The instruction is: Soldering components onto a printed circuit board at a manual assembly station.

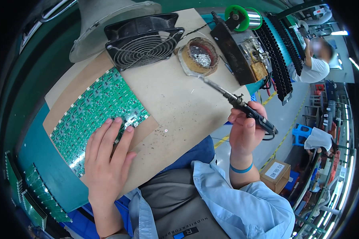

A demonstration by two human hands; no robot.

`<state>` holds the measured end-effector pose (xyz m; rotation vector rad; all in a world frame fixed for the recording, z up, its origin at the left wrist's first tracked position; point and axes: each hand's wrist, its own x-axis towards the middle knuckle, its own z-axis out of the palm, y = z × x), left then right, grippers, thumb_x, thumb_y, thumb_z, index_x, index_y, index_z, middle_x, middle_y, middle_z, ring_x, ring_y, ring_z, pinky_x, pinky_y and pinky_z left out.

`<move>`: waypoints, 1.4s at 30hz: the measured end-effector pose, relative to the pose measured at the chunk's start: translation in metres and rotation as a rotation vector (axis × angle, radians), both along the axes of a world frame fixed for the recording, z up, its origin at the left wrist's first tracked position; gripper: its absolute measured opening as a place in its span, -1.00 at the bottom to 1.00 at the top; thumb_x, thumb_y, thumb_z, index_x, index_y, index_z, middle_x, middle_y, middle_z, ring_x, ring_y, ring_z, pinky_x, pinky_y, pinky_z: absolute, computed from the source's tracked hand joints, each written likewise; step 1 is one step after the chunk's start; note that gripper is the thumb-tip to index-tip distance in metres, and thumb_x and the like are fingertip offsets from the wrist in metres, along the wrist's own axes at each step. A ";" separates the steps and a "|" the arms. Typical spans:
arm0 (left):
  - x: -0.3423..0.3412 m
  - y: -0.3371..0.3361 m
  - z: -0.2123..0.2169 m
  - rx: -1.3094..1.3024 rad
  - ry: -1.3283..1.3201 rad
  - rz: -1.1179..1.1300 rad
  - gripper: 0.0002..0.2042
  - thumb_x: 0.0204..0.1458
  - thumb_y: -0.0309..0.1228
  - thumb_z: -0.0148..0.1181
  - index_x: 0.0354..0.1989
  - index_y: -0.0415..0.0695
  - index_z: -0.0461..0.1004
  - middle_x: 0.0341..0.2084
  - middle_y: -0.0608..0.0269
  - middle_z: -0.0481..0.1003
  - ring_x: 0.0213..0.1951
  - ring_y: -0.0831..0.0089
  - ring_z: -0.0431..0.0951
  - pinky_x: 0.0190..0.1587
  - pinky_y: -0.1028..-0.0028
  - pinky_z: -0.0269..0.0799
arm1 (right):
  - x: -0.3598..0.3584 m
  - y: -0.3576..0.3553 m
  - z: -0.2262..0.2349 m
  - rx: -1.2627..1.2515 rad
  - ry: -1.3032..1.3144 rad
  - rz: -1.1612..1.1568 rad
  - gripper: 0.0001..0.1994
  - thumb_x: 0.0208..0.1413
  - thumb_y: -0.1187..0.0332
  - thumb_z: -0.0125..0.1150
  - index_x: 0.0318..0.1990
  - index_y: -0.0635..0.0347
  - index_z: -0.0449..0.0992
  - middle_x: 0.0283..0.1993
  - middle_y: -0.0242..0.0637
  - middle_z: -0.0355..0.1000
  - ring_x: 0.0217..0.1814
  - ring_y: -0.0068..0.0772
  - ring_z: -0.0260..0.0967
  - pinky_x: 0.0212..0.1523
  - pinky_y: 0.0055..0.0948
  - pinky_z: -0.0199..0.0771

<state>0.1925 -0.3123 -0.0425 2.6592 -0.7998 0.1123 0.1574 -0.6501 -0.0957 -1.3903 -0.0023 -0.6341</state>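
Observation:
My left hand (109, 153) lies flat with its fingers stretched out over the lower right part of a green circuit board panel (95, 107). Rows of small components cover the panel, which rests on a brown cardboard sheet (147, 126). Held up at the right, clear of the board, a soldering iron (243, 105) is gripped in my right hand (247, 127). Its metal tip points up and left, near a round tin (201, 55) with shiny solder bits inside. A blue band circles my right wrist.
Behind the board stands a black fan (141, 44) beside a grey funnel-shaped hood (107, 24). A solder reel (243, 19) with a green rim sits on a stand at the back right. More circuit boards (44, 195) stand at the lower left. Another person (315, 59) works farther off.

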 end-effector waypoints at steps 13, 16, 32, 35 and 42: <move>0.000 0.015 -0.011 -0.047 -0.027 0.004 -0.44 -0.12 -0.36 0.43 0.18 -0.08 0.58 0.22 0.12 0.50 0.22 0.03 0.50 0.19 0.07 0.47 | -0.004 0.017 0.005 -0.495 -0.016 -0.136 -0.54 0.22 0.35 0.46 0.18 0.34 0.45 -0.02 0.04 0.58 -0.11 -0.24 0.62 -0.04 -0.35 0.61; 0.002 0.014 -0.012 -0.054 -0.033 -0.011 -0.41 -0.19 -0.39 0.46 0.16 -0.07 0.59 0.21 0.13 0.50 0.21 0.05 0.50 0.17 0.07 0.48 | -0.015 0.028 0.022 -0.536 0.004 -0.012 -0.54 0.18 0.36 0.50 0.15 0.35 0.47 -0.04 0.05 0.59 -0.11 -0.21 0.62 -0.07 -0.35 0.62; 0.014 0.001 -0.014 -0.014 0.016 -0.040 -0.58 0.01 -0.33 0.36 0.10 -0.04 0.66 0.20 0.15 0.55 0.24 0.01 0.50 0.21 0.12 0.47 | -0.009 0.049 0.052 -0.719 0.058 0.421 -0.57 0.04 0.31 0.61 0.00 0.32 0.61 -0.23 -0.01 0.63 -0.34 -0.19 0.61 -0.39 -0.41 0.52; 0.014 0.001 -0.015 -0.012 0.031 -0.029 -0.59 -0.01 -0.36 0.37 0.09 -0.04 0.67 0.19 0.14 0.55 0.24 0.01 0.50 0.22 0.12 0.46 | -0.006 0.050 0.054 -0.736 0.093 0.465 -0.58 0.04 0.31 0.61 0.00 0.31 0.61 -0.22 -0.02 0.63 -0.33 -0.19 0.62 -0.39 -0.41 0.52; 0.015 0.001 -0.023 -0.045 -0.015 -0.031 -0.45 -0.23 -0.48 0.45 0.08 -0.01 0.67 0.17 0.20 0.54 0.20 0.06 0.50 0.13 0.11 0.50 | -0.004 0.057 0.050 -0.733 0.113 0.478 -0.58 0.04 0.32 0.61 0.00 0.29 0.61 -0.22 -0.05 0.64 -0.30 -0.20 0.64 -0.38 -0.42 0.53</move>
